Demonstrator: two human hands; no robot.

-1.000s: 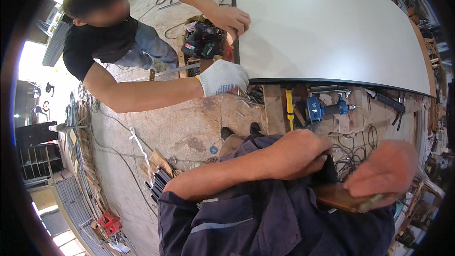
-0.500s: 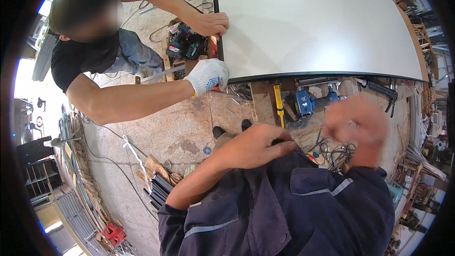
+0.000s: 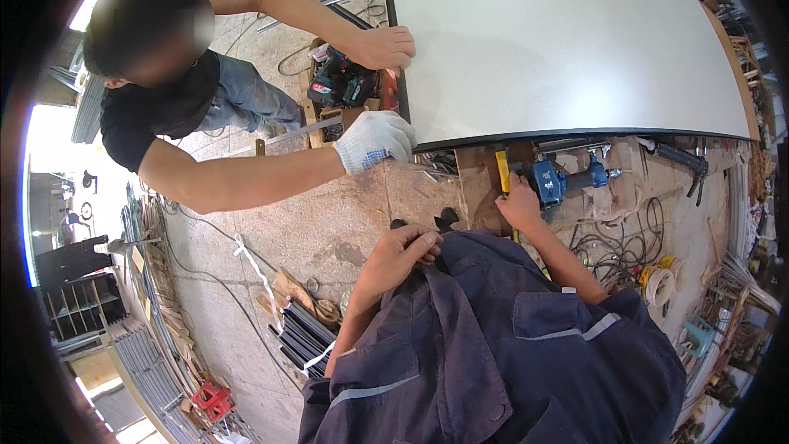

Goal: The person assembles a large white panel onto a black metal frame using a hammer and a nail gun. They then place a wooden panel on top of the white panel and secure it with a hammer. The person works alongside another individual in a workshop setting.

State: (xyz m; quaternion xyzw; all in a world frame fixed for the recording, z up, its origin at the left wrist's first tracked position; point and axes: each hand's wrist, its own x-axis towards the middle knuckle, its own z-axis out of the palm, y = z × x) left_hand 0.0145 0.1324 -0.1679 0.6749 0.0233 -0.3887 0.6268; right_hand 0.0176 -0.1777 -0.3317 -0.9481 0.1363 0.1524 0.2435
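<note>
My right hand is closed around a long yellow tool with dark markings; its exact kind is not clear. The tool lies on a brown board below the near edge of a large white panel with a black-edged rim. Beside my right hand rests a blue power tool. My left hand is at the front of my dark jacket, its fingers curled in; whatever they may hold is hidden.
Across from me a person holds the panel's left edge with a bare hand and a white-gloved hand. Cordless tools sit under that edge. Cables and white buckets lie at right, black tubes at lower left.
My right hand has gone forward and left from in front of my body to the yellow tool and taken hold of it. The left hand has drawn back, its fingers now curled.
</note>
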